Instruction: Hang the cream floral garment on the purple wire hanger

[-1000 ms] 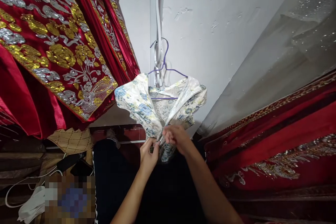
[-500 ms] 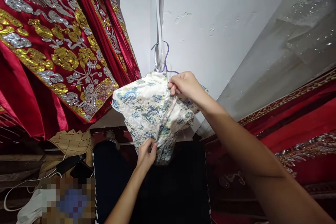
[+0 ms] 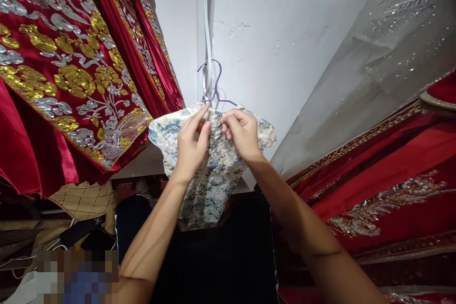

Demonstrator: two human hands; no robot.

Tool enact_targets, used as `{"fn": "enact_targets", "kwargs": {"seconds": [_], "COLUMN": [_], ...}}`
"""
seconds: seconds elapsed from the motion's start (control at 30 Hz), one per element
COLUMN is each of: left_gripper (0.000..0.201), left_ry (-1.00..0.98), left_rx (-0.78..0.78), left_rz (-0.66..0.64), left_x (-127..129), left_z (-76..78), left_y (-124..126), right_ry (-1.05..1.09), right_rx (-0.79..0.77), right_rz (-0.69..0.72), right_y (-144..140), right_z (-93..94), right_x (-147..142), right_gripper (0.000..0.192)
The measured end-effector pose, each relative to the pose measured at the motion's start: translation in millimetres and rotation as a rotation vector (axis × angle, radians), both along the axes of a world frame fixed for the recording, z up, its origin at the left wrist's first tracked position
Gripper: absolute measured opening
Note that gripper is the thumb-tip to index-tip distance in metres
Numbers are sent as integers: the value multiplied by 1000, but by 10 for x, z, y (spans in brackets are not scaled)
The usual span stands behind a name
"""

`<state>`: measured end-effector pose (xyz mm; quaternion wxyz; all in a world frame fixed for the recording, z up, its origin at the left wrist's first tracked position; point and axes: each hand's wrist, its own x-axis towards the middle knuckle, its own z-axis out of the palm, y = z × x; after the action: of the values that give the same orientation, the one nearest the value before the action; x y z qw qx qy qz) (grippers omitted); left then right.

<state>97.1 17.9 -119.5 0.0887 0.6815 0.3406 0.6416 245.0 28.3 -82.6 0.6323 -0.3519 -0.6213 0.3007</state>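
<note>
The floral garment, hung on the purple hanger against the white wall, is pinched at its collar by left hand and right hand, seemingly to keep both edges together.

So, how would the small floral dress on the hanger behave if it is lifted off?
The dress is probably floppy: it drapes in folds below both hands. It looks light, as a thin wire hanger carries it. The sheen suggests it may be slippery and could slide off.
</note>
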Motion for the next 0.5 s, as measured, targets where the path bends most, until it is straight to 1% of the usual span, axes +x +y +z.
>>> {"fn": "enact_targets", "kwargs": {"seconds": [0.03,0.07,0.1,0.17,0.27,0.33,0.37,0.4,0.43,0.47,0.5], "left_gripper": [32,27,23,19,19,21,23,25,25,23,21], "left_ry": [55,109,154,201,135,-1,-115,-253,-389,-560,-636], "left_rx": [40,73,100,130,162,166,154,132,97,57,15], "left_rz": [5,16,34,73,146,237,267,269,250,170,106], "left_x": [17,37,59,94,46,-127,-266,-433,-621,-814,-997], "left_z": [119,192,226,226,228,272,289,289,263,205,113], "left_y": [92,168,226,278,243,213,212,220,233,246,252], "right_ry": [20,42,64,115,223,275,287,297,307,323,340], "right_rx": [1,7,6,-39,-230,-332,-361,-378,-389,-400,-410], "right_rz": [2,-3,-8,-15,13,38,46,49,45,38,32], "right_y": [-6,5,34,128,262,270,239,187,116,32,-63], "right_z": [-37,-77,-125,-264,-600,-869,-999,-1120,-1229,-1326,-1410], "right_x": [-11,-20,-28,-56,-132,-177,-189,-194,-193,-190,-188], "right_gripper": [15,15,14,14,14,15,15,15,16,16,17]}}
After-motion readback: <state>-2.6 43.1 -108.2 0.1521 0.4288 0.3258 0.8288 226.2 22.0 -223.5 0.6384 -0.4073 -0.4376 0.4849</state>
